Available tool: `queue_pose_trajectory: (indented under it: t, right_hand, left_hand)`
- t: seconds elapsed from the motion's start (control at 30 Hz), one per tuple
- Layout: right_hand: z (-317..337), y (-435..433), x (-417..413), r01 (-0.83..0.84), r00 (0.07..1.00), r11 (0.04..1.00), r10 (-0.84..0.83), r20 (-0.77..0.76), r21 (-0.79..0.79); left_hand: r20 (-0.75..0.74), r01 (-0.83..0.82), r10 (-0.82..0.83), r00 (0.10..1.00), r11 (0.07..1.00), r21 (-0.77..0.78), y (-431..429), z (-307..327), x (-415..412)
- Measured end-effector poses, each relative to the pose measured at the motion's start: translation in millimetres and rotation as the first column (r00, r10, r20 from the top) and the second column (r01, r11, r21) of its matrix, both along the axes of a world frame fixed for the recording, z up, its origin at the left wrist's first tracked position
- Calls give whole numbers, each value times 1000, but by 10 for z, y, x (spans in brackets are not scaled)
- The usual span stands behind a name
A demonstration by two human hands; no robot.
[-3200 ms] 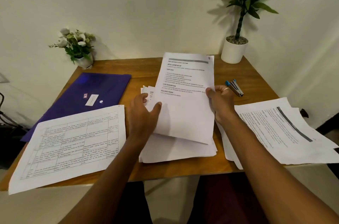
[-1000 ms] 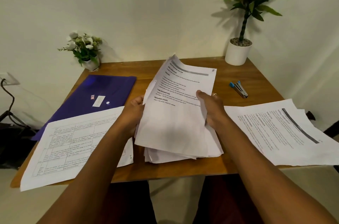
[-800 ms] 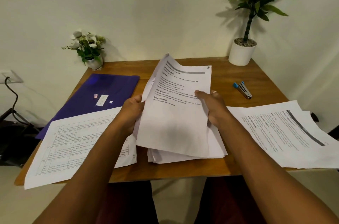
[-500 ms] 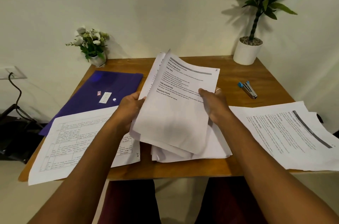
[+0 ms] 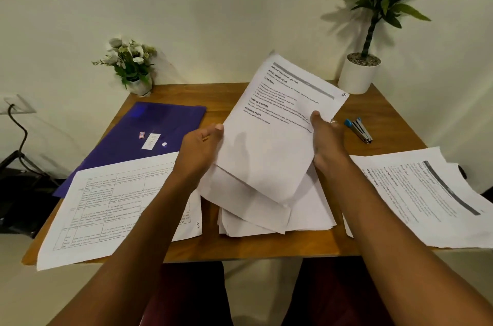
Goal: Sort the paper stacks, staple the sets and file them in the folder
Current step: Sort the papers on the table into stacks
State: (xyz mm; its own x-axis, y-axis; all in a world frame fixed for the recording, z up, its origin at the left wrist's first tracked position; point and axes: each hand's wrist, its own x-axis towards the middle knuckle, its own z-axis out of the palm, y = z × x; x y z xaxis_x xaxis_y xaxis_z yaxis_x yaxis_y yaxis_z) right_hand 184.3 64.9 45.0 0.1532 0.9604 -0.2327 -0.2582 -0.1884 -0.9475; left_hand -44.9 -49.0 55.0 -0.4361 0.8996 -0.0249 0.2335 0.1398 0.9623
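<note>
- Head view, nearest first: the table (image 5: 266, 248) carries three lots of paper along its front edge, so sorting looks to be the step in hand, with no stapling or filing visible yet.
- On the left, grid sheets (image 5: 112, 208) lie flat, overhanging the near edge.
- In the centre, the middle stack (image 5: 306, 216) sits loosely fanned, blank sides up.
- On the right, text pages (image 5: 426, 197) with a grey header bar lie in a rough pile.
- Just above the stack, a printed page (image 5: 272, 144) is raised and tilted, with loose sheets hanging under it.
- The left hand (image 5: 200, 149) grips its left edge, thumb on top, fingers hidden beneath.
- The right hand (image 5: 324, 141) pinches the right edge, thumb on the print.
- Its grey header matches the right pile, so I'd judge it belongs there: free it from the sheets below, then carry it right.
- Further back, the purple folder (image 5: 149, 133) lies closed on the left and the stapler (image 5: 358, 129) lies on the right, both untouched.
- At the wall stand a flower pot (image 5: 130, 64) and a potted plant (image 5: 358, 74).
</note>
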Motion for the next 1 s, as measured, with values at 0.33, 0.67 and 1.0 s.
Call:
queue_pose_trajectory:
  t: [0.33, 0.67, 1.0]
  right_hand:
    - [-108, -131, -346, -189, 927, 981, 162, -337, -48]
    - [-91, -64, -404, -284, 959, 957, 284, -5, -66]
    - [-184, -241, -744, -390, 891, 920, 387, 237, -34]
  left_hand:
    - [88, -54, 60, 994, 996, -69, 165, 259, -778]
    - [229, -27, 31, 973, 999, -22, 207, 421, -1434]
    - [59, -216, 238, 969, 943, -252, 224, 40, -1594]
